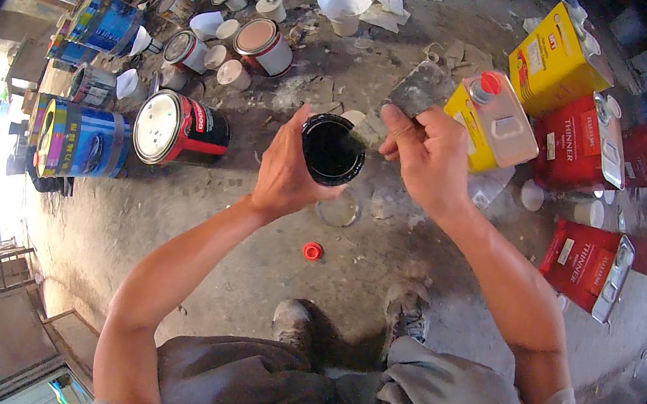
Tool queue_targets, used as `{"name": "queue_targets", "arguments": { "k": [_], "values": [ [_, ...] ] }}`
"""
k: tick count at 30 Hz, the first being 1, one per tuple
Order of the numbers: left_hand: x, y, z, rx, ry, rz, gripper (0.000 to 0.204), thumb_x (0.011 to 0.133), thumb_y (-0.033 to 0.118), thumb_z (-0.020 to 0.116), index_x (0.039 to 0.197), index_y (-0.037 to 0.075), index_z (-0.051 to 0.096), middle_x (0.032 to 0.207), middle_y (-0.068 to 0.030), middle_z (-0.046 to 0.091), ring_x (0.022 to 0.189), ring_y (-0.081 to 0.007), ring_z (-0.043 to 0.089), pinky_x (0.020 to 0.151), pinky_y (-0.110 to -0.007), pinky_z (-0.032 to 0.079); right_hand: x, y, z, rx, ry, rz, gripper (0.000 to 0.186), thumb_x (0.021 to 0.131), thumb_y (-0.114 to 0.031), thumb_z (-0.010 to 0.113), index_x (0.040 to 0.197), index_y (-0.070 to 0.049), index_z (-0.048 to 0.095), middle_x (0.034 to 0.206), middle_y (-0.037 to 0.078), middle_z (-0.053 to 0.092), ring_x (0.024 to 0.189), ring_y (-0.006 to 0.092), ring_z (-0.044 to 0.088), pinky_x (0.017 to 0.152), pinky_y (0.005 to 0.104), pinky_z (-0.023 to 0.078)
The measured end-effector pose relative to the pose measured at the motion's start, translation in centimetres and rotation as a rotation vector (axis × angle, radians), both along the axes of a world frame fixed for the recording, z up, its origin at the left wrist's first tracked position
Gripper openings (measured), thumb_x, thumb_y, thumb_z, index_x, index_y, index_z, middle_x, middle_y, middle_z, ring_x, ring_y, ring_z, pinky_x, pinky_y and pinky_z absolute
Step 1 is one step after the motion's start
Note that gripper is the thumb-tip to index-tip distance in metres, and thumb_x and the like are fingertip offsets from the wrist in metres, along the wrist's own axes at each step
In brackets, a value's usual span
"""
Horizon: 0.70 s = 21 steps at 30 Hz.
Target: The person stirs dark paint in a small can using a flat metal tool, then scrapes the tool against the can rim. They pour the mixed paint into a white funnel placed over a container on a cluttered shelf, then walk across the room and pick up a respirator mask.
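Note:
Black liquid, like paint, fills a round cup (pixel 323 179) held in front of me. My left hand (pixel 287 165) is wrapped round the cup's left side, thumb and fingers around it. At its right, my right hand (pixel 428 152) is closed in a pinch on a thin, flat, greyish stirring blade (pixel 366 131). The blade's tip lies over the cup's upper right rim; whether it touches the liquid I cannot tell. Below the cup, a round clear lid (pixel 345 207) lies on the floor. Nearer my feet is a red screw cap (pixel 312 251).
A black-and-red paint can (pixel 205 132) and blue tins (pixel 92 143) stand on the left. A yellow tin with a red cap (pixel 490 85) stands just beyond my right hand, with red tins (pixel 581 147) further right. White cups (pixel 343 5) and paper scraps lie at the back.

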<state>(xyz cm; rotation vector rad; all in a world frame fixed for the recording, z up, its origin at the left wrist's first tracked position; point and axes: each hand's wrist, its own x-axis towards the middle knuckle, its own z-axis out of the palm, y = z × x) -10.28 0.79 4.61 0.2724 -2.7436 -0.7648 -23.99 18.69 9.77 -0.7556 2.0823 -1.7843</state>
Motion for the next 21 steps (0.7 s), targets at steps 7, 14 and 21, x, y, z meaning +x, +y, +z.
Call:
{"name": "queue_targets", "arguments": {
  "k": [7, 14, 21],
  "values": [
    [0.14, -0.05, -0.19, 0.030, -0.012, -0.021, 0.126, 0.052, 0.030, 0.095, 0.148, -0.003, 0.020, 0.134, -0.0208, 0.051, 0.124, -0.0375, 0.053, 0.105, -0.044, 0.044, -0.01, 0.01, 0.03, -0.138, -0.002, -0.027, 0.036, 0.096, -0.023, 0.068, 0.073, 0.004, 0.059, 0.065, 0.012, 0.067, 0.059, 0.0140, 0.068, 0.051, 0.0277, 0.052],
    [0.00, 0.13, -0.25, 0.036, 0.027, -0.039, 0.126, 0.050, 0.029, 0.095, 0.148, 0.000, 0.022, 0.132, -0.0198, 0.053, 0.123, -0.0372, 0.054, 0.105, -0.044, 0.044, 0.27, -0.25, 0.64, -0.172, -0.142, -0.035, 0.033, 0.096, -0.022, 0.067, 0.076, 0.004, 0.061, 0.067, 0.011, 0.066, 0.059, 0.0147, 0.068, 0.051, 0.0280, 0.051],
    [-0.04, -0.03, -0.13, 0.020, 0.033, -0.008, 0.125, 0.051, 0.031, 0.095, 0.148, -0.002, 0.023, 0.132, -0.0212, 0.053, 0.124, -0.0393, 0.053, 0.106, -0.045, 0.043, 0.50, 0.55, 0.11, -0.013, 0.059, 0.022, 0.033, 0.098, -0.024, 0.065, 0.079, 0.003, 0.061, 0.069, 0.012, 0.068, 0.059, 0.0153, 0.068, 0.053, 0.0283, 0.054]
  ]
}}
